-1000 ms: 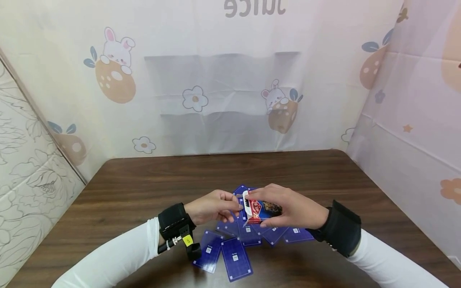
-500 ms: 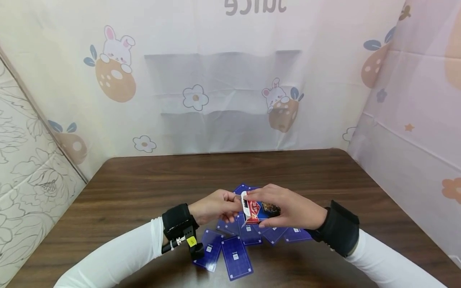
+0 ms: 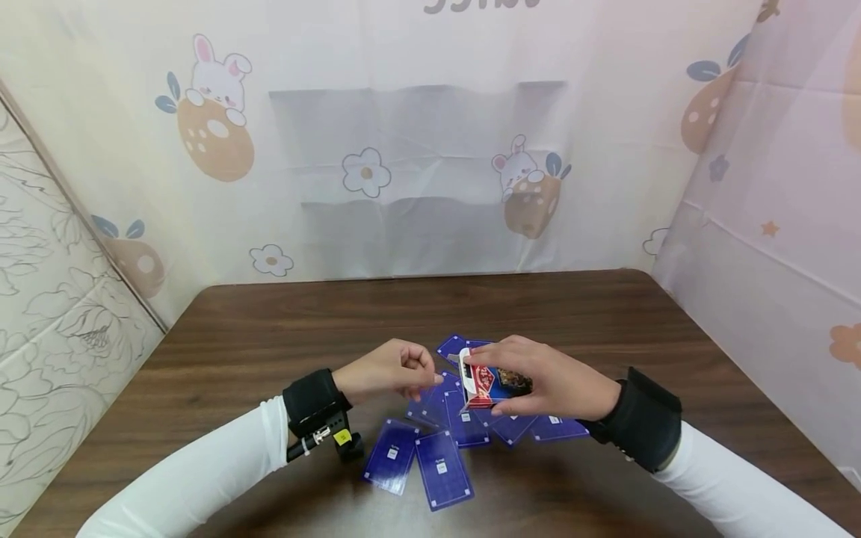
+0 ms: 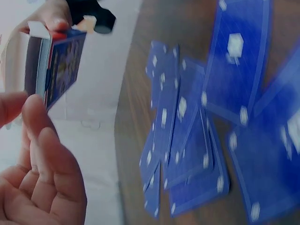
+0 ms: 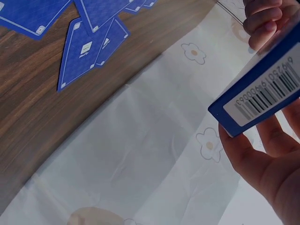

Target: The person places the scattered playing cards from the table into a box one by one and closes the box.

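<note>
My right hand [image 3: 538, 373] grips a small red and blue playing card box [image 3: 487, 386], its fingers on the upper edge and thumb on the lower. The box's white flap end [image 4: 16, 61] stands open toward my left hand, with a stack of cards showing inside in the left wrist view. A barcode end [image 5: 267, 91] of the box shows in the right wrist view. My left hand [image 3: 390, 370] hovers just left of the box, fingers loosely bent, nothing between thumb and forefinger. Several blue-backed playing cards [image 3: 444, 471] lie face down below both hands.
The cards lie on a dark wooden table [image 3: 303, 321], spread in an overlapping group with two [image 3: 392, 454] nearer the front. A printed curtain [image 3: 417, 239] hangs behind the table's far edge, and others close in on the left and right.
My left hand reached to the box's open end half a second ago and has since drawn back a little to the left. My right hand keeps its grip on the box.
</note>
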Demonstrator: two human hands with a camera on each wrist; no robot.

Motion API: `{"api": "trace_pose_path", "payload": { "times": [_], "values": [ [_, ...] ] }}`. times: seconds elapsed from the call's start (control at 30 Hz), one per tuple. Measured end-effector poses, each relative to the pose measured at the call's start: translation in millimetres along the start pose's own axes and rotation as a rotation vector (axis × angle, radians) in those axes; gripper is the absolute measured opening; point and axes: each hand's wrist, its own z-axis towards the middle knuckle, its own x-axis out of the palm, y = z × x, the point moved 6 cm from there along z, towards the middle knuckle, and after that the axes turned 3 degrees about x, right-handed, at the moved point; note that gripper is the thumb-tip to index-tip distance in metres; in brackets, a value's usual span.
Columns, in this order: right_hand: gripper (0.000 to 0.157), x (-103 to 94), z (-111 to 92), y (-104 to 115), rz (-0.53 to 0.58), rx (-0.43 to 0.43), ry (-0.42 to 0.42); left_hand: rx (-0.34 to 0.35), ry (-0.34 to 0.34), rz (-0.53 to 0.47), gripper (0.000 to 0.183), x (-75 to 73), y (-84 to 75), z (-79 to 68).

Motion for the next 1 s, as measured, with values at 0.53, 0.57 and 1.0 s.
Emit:
{"api": "trace_pose_path", "payload": {
  "times": [0.53,0.57,1.0],
  "values": [
    [0.06,-10.3,-8,-5,-0.044,0.058,-0.026,0.251,0.056,0.644,0.011,-8.1,-9.8,1.9],
    [0.06,-10.6,-9,-6,-0.047,0.058,-0.029,0.268,0.069,0.697,0.011,-7.8,-9.5,6.3],
    [0.061,-17.7,-22,-10,-0.05,0.064,-0.052,0.322,0.292,1.157,0.038,6.8,1.1,72.1]
  ]
}}
